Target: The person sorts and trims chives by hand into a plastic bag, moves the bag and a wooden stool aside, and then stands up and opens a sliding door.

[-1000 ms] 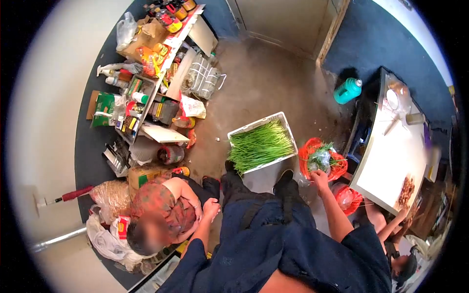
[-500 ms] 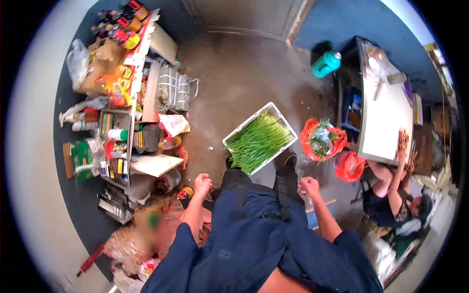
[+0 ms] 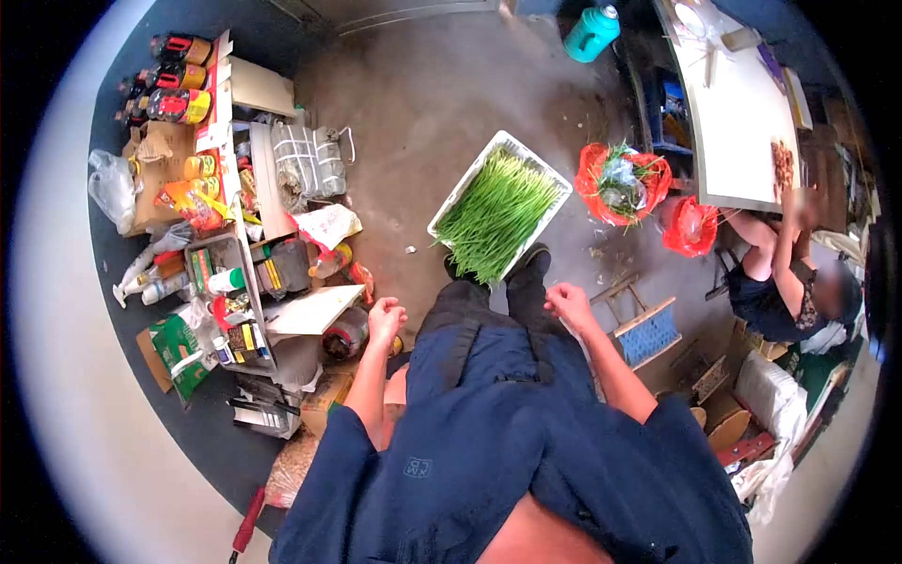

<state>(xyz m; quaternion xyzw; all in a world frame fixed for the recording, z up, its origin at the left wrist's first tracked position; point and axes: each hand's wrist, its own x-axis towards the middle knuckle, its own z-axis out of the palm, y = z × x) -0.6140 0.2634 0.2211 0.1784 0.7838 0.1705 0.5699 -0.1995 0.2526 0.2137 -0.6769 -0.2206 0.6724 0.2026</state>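
My left hand (image 3: 386,321) hangs in the air beside my left thigh, fingers curled in, with nothing visible in it. Over my right thigh, my right hand (image 3: 569,306) is also loosely closed, and I see nothing in its grip. Between the two, on the floor by my feet, stands a white plastic crate (image 3: 462,185). A thick layer of long green stalks (image 3: 498,211), which look like chives, fills it, paler tips towards the upper right. Neither hand touches the crate. A small chair with a blue woven seat (image 3: 648,334) is close to my right hand.
Two red plastic bags, one (image 3: 587,179) holding green scraps and another (image 3: 689,226), lie right of the crate. A teal flask (image 3: 592,35) stands farther back. Loaded shelves (image 3: 315,310) line the left. On the right a person (image 3: 789,273) sits at a white-topped table (image 3: 738,122).
The view has shifted, and the crate and bags appear higher. More of the blue chair shows. Both hands have risen slightly in view and stay curled; the seated person's hands have drawn back.
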